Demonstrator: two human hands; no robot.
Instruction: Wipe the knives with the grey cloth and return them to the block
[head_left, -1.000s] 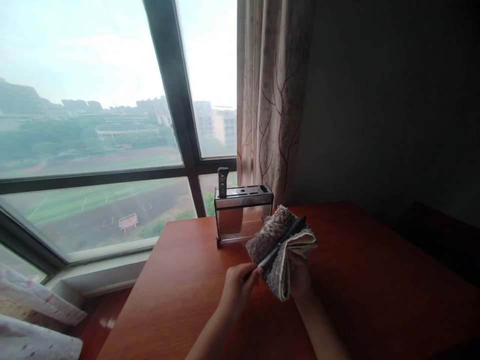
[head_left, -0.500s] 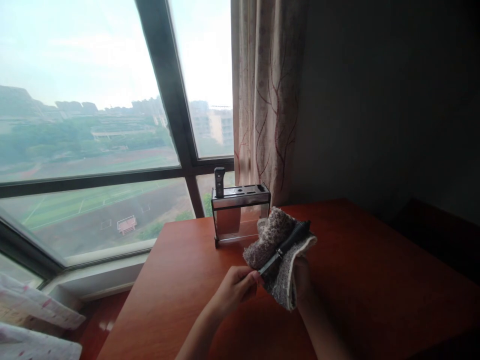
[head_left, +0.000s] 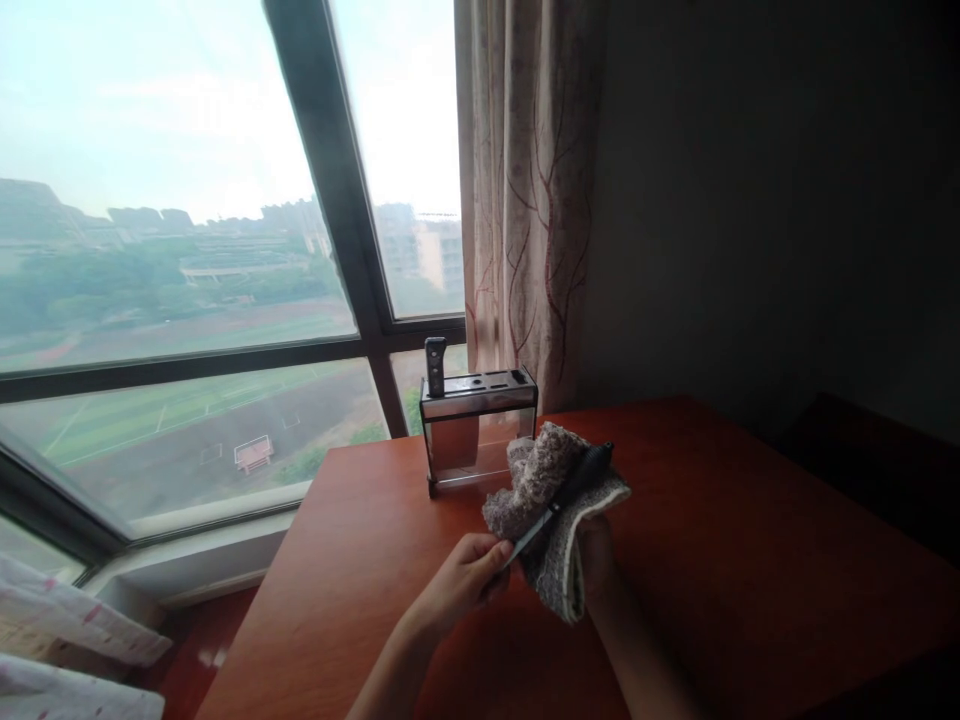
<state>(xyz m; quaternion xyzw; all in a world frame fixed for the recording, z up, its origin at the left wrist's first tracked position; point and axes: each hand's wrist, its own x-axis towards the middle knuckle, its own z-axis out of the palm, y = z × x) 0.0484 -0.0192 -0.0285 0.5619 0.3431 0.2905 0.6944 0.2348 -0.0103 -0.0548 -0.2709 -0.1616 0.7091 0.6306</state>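
The reddish-brown wooden table (head_left: 712, 560) fills the lower half of the view, with the tall dark-framed window (head_left: 330, 200) at ten o'clock and a pale curtain with a red branch pattern (head_left: 525, 200) at twelve. At the table's far edge stands a rectangular steel knife block with a clear front (head_left: 478, 430), one black knife handle (head_left: 434, 366) sticking up from its left slot. Just in front of the block, lifted off the table, is a folded grey-brown fluffy towel with a cream edge (head_left: 551, 510), draped over the right hand (head_left: 596, 560), whose fingers are closed up into the cloth from below. Across the towel lies a slim knife with a black handle and a bright narrow blade (head_left: 562, 495), slanted with the handle toward two o'clock and the blade toward eight. The left hand (head_left: 465, 575) pinches the blade's tip between thumb and fingers. Against the frame half a second ago, the knife lies a touch lower in the towel's fold, less of the blade shows outside the cloth, and the towel's upper lobe is bunched more tightly; both hands stay in nearly the same spot.
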